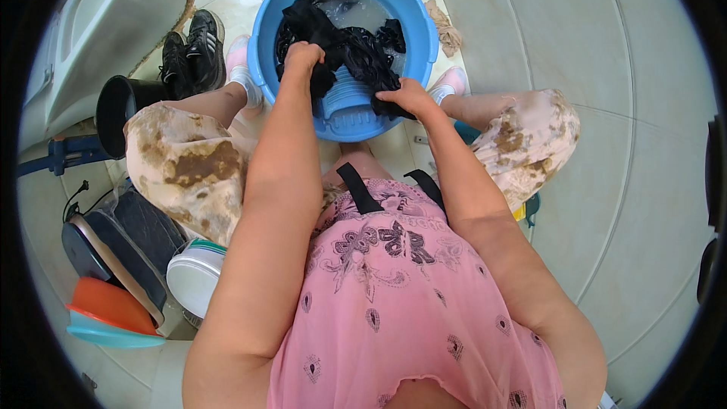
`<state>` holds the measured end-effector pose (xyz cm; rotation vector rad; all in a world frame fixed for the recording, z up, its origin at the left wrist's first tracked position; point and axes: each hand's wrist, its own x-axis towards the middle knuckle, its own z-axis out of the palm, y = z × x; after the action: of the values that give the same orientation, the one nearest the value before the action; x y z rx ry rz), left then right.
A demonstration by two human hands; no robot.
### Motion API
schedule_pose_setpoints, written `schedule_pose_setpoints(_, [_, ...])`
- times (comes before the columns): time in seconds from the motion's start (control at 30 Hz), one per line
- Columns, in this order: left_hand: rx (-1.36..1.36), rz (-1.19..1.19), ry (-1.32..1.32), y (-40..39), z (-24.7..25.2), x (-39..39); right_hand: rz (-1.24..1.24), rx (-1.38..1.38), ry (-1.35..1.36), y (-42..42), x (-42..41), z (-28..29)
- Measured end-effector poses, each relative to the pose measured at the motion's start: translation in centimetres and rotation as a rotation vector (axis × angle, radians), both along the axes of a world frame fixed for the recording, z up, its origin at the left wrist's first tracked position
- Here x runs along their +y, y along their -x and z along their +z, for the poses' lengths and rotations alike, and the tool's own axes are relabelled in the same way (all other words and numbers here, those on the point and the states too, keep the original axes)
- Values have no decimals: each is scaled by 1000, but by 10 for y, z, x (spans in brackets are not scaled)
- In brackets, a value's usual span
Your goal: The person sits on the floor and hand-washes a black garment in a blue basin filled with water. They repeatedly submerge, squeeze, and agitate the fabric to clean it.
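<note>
A round blue plastic basin stands on the floor between my feet, with cloudy, sudsy water in it. Wet black cloth lies bunched across the basin, partly in the water. My left hand grips a bunch of it at the left side, knuckles up. At the right, near the basin's front rim, my right hand holds another end, thumb on top. Between the hands shows a ridged blue washboard, its upper part covered by the cloth. Whether the cloth is one garment or more, I cannot tell.
Black sneakers and a black bucket stand left of the basin. A beige cloth lies on the floor by its right rim. Lower left are a white lidded tub and an orange basin. A tiled wall rises at right.
</note>
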<state>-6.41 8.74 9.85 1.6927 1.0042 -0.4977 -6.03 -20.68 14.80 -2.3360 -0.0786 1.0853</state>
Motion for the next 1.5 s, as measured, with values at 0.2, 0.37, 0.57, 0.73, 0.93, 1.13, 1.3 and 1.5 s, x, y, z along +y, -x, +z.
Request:
schedule_pose_setpoints(0.2, [-248, 246, 502, 30, 52, -17, -352, -303, -403, -36, 7, 54])
schedule_pose_setpoints(0.37, [-679, 95, 719, 13, 173, -13, -593, -219, -969, -70, 27, 127])
schedule_pose_setpoints(0.57, [-961, -59, 804, -23, 284, -20, -528, -289, -1156, -112, 34, 212])
schedule_pose_setpoints(0.73, [-918, -19, 882, -44, 289, 2, -451, -224, -1301, -136, 38, 259])
schedule_pose_setpoints(0.93, [-879, 27, 779, -25, 230, 8, -518, -180, -1322, -136, 53, 228])
schedule_pose_setpoints(1.13, [-589, 429, 898, 8, 118, -7, -799, -40, -1122, -101, 35, 119])
schedule_pose_setpoints(1.3, [-484, 490, 802, 9, 90, 9, -824, -17, -997, -79, 34, 94])
schedule_pose_setpoints(1.5, [-641, 395, 969, -18, 159, 16, -649, -159, -1071, -93, 35, 153])
